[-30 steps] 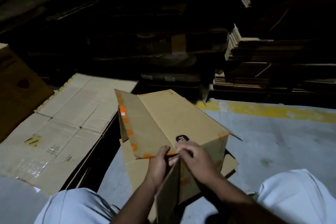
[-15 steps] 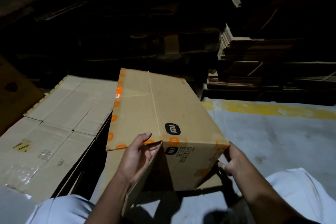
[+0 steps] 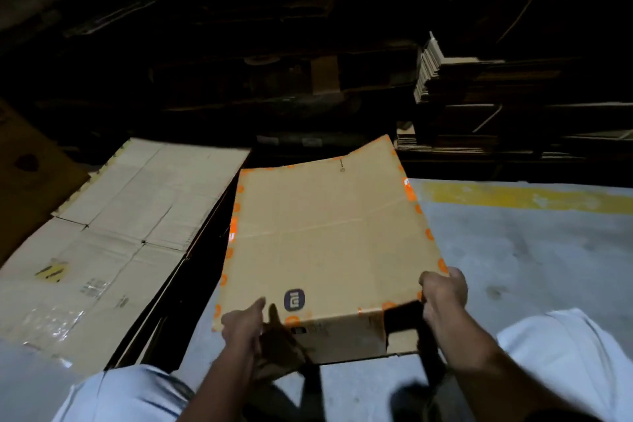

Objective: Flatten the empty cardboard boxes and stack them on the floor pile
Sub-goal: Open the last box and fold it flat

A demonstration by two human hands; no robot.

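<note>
Both hands on the near end of the box point(image 3: 329, 243): left hand point(image 3: 245, 327) clamped on the near-left corner by the dark logo, right hand point(image 3: 445, 293) wrapped around the near-right corner, fingers curled over the edge. Half a second ago the left hand was only resting open on the front flap and the right was just reaching the side; a second ago both were pinching at a flap seam on a box that stood folded up. Now the wide face is up and tilted away, held above the grey floor point(image 3: 531, 267), near end still showing some depth, so not fully flat yet I'd say. Floor pile point(image 3: 113, 233) sits just left. Probably press flat next, then swing left onto it
</note>
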